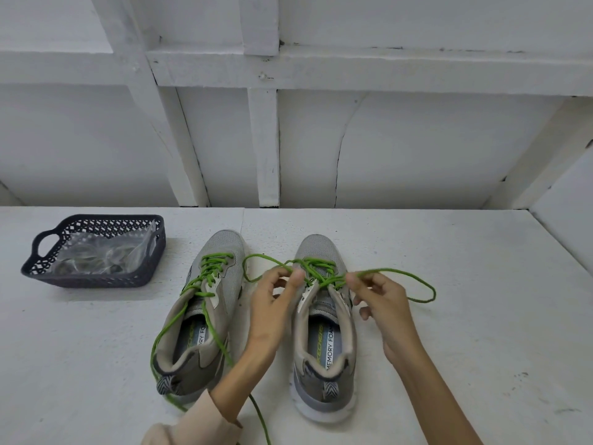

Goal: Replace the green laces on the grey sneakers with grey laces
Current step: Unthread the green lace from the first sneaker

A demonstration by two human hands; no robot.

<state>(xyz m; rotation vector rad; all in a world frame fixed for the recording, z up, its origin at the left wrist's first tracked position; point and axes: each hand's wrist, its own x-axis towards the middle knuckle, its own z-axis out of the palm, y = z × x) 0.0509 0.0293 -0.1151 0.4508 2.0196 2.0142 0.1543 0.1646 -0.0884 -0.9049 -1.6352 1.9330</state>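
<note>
Head view: two grey sneakers stand heels toward the wearer on the white table (449, 245). The right sneaker (324, 351) sits at 6 o'clock, the left sneaker (199, 335) just beside it at 7 o'clock.

Hands: the left hand (272, 303) pinches the green lace (428, 289) between thumb and forefinger at the 9 o'clock side of the right sneaker's top eyelets. The right hand (382, 300) pinches the same lace at the 3 o'clock side. Both grasp the lace only. Loose loops trail outward toward 10 and 3 o'clock.

Status: judged early. This lace is untied but threaded through its eyelets. The left sneaker's lace (210, 273) is likewise threaded, its ends trailing toward 6 o'clock.

Stock: a dark basket (93, 282) stands well apart at 10 o'clock and holds a clear bag (106, 255). Whether the grey laces lie inside cannot be told.

Recommended method:
- Steady the shoe with one hand and draw with the other.
- Work from the top eyelets toward the toe at 12 o'clock, slackening each crossing before pulling.
- Draw each side out evenly, so the tips pass the eyelets without snagging.
- Keep the freed lace off the neighbouring sneaker's trailing lace to avoid a tangle.
</note>
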